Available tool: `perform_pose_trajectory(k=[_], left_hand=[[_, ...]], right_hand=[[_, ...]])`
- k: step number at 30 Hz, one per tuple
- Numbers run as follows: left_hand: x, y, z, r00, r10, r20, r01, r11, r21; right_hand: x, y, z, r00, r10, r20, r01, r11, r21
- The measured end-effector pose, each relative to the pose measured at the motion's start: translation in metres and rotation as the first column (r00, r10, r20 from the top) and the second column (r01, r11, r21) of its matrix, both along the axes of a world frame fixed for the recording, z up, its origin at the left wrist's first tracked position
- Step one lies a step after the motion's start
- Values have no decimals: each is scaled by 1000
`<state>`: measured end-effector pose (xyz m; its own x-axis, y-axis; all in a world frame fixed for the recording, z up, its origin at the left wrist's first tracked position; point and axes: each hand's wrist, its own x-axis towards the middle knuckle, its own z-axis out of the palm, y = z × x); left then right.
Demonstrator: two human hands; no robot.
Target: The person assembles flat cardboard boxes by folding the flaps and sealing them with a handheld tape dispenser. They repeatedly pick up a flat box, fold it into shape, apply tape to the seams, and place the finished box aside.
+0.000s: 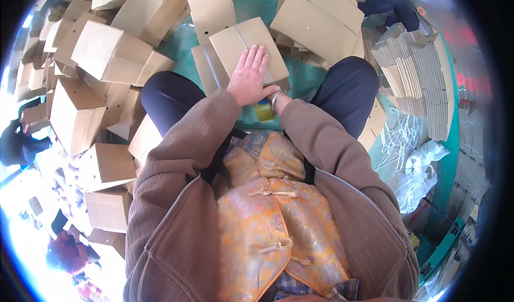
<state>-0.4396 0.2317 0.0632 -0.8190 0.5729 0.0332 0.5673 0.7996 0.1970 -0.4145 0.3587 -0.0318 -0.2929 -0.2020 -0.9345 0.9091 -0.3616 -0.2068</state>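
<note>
A closed brown carton point(235, 39) with a strip of tape along its top lies between my knees. My left hand point(249, 76) rests flat on it, fingers stretched out. Beside the carton's near edge, my right hand point(271, 92) is mostly hidden behind the left one; a silver bracelet shows at its wrist, and its fingers cannot be seen. Right below that wrist is a yellowish tape roll point(264, 112) with a bit of blue; whether the right hand touches it is unclear. Another taped carton point(209, 69) sits just left, partly under the first.
Many brown cartons point(110, 50) are piled to the left. Flattened cardboard stacks point(412, 72) stand at the right, near white straps point(399, 136) and a clear plastic bag point(420, 181). A large carton point(321, 21) lies ahead. Other people point(393, 5) are at the edges.
</note>
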Motion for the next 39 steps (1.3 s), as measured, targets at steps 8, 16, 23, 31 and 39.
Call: perform_pose_trajectory(k=[8,16,23,31,39], left_hand=[[7,-2,1,994,6,-111,3,997,74],[4,-48,-19,629,-7,778,-777,-39,628],[57,-71,22,534,-118,837,-825,-291,485],[222,-217,97,933,189,307,-7,-843,538],[437,-333,93,633,773,25,774,-632,-39]], right_hand=[[-19,90,-8,922,130,-366,149,752,643],[-52,91,12,599,480,-641,279,625,729],[-45,28,121,358,438,-825,254,804,537],[77,-183,321,-608,85,-789,-410,817,404],[157,-226,345,-460,-276,-844,-785,570,242]])
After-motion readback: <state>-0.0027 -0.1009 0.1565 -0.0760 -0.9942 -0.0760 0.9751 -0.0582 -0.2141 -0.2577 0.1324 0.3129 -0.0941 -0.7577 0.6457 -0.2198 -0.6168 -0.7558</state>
